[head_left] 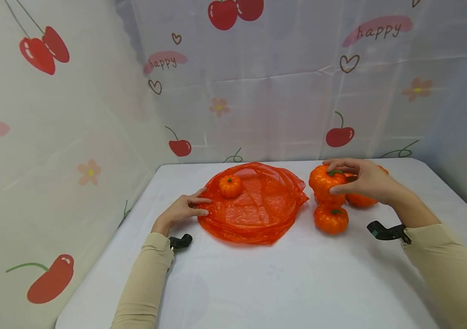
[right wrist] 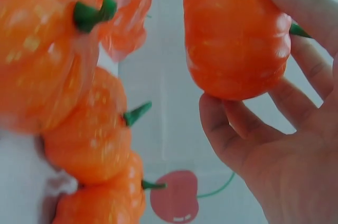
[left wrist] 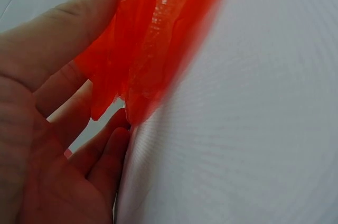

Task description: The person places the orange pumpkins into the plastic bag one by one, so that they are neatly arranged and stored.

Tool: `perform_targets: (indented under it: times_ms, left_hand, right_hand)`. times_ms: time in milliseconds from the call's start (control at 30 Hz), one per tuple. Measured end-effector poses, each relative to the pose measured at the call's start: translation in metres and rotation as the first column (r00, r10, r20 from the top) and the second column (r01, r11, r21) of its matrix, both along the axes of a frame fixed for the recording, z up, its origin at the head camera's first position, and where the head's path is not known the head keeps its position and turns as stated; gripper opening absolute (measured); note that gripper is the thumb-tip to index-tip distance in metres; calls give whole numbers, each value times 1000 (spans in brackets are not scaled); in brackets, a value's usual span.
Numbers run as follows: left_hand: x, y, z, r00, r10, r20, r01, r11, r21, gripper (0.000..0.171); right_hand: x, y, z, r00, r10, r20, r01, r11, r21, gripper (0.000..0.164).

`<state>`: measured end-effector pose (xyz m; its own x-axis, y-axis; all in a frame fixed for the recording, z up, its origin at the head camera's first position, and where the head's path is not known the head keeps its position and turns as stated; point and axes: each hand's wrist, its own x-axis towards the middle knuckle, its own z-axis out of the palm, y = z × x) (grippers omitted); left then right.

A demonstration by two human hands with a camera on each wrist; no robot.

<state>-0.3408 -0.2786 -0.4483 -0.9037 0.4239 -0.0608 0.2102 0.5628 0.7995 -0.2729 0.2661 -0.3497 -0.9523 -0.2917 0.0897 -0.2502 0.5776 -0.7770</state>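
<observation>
My right hand (head_left: 377, 182) grips a small orange toy pumpkin (right wrist: 237, 39) with a green stem, thumb on one side and fingers on the other. In the right wrist view it is raised beside the other pumpkins. At the left, my left hand (head_left: 179, 211) pinches the edge of a thin red plastic bag (head_left: 254, 212); in the left wrist view the bag's crumpled rim (left wrist: 142, 49) passes between thumb and fingers. The bag is spread wide on the table, and one little pumpkin (head_left: 230, 186) sits toward its back left.
Several more pumpkins are grouped at the right of the white table (head_left: 266, 283): one stands in front (head_left: 331, 220), another behind it (head_left: 361, 201) partly under my right hand. A patterned curtain (head_left: 274, 100) hangs along the back edge and the left side.
</observation>
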Motion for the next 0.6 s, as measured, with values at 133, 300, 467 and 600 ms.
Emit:
perform_targets:
  times_ms: [133,300,467,600]
  left_hand:
    - [1,-1,-1,1000,12,5,-12,1000,4,46]
    - [3,0,-2,1000,18,11,-18,1000,-1,45]
    - [4,1,-1,1000,21,9,-21,1000,-8,46]
    - [4,1,1,1000,24,-3,-24,1000,-3,45]
  right_hand:
    - [-4,-15,6,1000,16,-10,-16,999,-33,53]
    - [-11,-33,9,1000,14,-1,-14,998,-54,55]
    - [-25,-52,10,1000,20,-10,-20,998,-52,54]
    - [-37,-68,12,999,46,-20,-47,997,-54,51]
